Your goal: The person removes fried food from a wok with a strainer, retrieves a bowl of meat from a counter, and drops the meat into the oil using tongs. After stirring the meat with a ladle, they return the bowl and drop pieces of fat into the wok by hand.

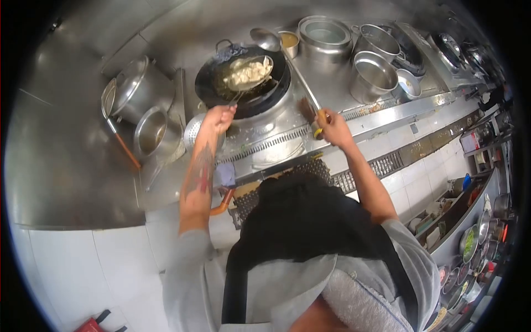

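My left hand is closed around the handle of a wire skimmer at the near side of the black wok. Pale pieces of food lie in the skimmer's bowl, over dark liquid in the wok. In my right hand is the wooden end of a long-handled ladle. Its bowl is raised at the wok's far right, close to a small metal pot of yellowish liquid. The ladle's bowl looks tilted; its contents are hidden.
Left of the wok are a lidded pot, a smaller pot and a strainer with a wooden handle. Several metal pots stand to the right. A perforated ladle lies beside my left forearm. Ingredient bowls sit far right.
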A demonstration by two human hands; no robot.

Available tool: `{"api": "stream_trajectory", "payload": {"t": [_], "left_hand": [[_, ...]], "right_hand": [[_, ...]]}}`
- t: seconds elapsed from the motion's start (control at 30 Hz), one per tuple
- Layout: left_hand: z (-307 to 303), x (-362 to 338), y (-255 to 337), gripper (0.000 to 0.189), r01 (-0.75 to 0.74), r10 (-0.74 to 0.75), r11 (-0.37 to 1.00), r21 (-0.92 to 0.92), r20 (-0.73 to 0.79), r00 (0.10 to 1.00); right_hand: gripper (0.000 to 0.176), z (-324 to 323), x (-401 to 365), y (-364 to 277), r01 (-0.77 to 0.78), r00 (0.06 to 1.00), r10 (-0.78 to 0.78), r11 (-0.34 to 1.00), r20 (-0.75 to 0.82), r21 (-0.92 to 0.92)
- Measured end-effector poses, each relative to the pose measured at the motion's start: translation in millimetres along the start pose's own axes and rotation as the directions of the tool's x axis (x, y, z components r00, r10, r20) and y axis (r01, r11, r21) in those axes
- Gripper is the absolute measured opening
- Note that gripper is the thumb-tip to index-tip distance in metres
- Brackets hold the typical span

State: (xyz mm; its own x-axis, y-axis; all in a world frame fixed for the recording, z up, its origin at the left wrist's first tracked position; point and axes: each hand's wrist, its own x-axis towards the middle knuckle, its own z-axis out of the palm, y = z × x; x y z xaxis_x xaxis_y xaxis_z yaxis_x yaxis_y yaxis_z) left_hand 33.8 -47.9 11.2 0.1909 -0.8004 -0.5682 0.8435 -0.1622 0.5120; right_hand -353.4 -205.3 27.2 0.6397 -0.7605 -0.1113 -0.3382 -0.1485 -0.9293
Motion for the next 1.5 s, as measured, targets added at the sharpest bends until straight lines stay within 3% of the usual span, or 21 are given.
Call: {"api": "stream_trajectory", "payload": {"t": [0.07,0.13,0.2,0.4,0.47,0.53,0.6,0.67,0.73,0.93,1.0,1.13,1.2,1.43,1.5], "left_hand": [[18,7,-1,0.017,-0.015,0.015,0.998,-0.068,0.006,1.000],[19,12,-2,0.017,-0.021,0.006,0.985,-0.171,-0.084,0.996],[7,26,5,0.017,-0.022,0.008,0.987,-0.160,-0.092,0.996],[3,47,-5,0.013,-0.180,0.184,0.983,0.035,-0.188,0.965],[23,20,-20,0.015,-0.230,0.281,0.946,0.230,-0.223,0.933],[26,6,-23,0.014,-0.218,0.251,0.959,0.181,-0.190,0.949],[34,-14,-21,0.014,-0.116,0.109,0.991,-0.059,-0.122,0.987],[45,-28,-15,0.021,-0.085,0.081,0.993,-0.088,-0.043,0.996],[67,-41,-16,0.027,0.051,-0.043,0.893,-0.446,0.030,0.999],[57,-36,-46,0.041,0.056,-0.009,0.736,-0.675,0.073,0.997],[49,-34,-50,0.020,-0.038,0.025,0.846,-0.532,-0.032,0.999],[27,-36,-49,0.013,-0.143,0.094,0.928,-0.344,-0.153,0.984],[19,-34,-44,0.016,-0.207,0.185,0.976,-0.070,-0.240,0.953],[17,-23,-6,0.007,-0.131,0.196,0.974,0.185,-0.398,0.896],[17,-12,-5,0.009,-0.100,0.190,0.965,0.242,-0.384,0.904]], "right_hand": [[0.025,-10,7,-6,0.033,0.999,-0.034,0.996,0.016,0.081],[0.028,-13,6,-3,0.019,1.000,-0.019,0.994,0.005,0.108],[0.029,-11,5,6,0.014,1.000,-0.012,0.992,-0.014,0.129],[0.033,-16,-13,18,-0.041,0.999,0.042,0.985,-0.003,0.170],[0.033,-20,-17,28,-0.025,1.000,0.024,0.975,0.009,0.219],[0.031,-22,-28,34,-0.039,0.998,0.046,0.981,-0.035,0.189],[0.029,-23,-32,32,-0.054,0.998,0.060,0.978,-0.025,0.200],[0.027,-24,-30,26,-0.054,0.998,0.057,0.977,-0.011,0.205],[0.025,-23,-24,19,-0.076,0.997,0.075,0.971,0.013,0.227],[0.032,-14,-7,27,-0.066,0.998,0.064,0.958,0.018,0.281],[0.032,-14,-8,28,-0.066,0.998,0.063,0.957,0.020,0.282],[0.033,-17,-12,29,-0.051,0.999,0.046,0.957,0.025,0.286],[0.033,-20,-13,28,-0.062,0.998,0.056,0.959,0.031,0.277],[0.033,-19,-6,34,-0.070,0.997,0.063,0.964,0.032,0.255],[0.033,-18,-5,35,-0.065,0.998,0.060,0.964,0.029,0.259]]}}
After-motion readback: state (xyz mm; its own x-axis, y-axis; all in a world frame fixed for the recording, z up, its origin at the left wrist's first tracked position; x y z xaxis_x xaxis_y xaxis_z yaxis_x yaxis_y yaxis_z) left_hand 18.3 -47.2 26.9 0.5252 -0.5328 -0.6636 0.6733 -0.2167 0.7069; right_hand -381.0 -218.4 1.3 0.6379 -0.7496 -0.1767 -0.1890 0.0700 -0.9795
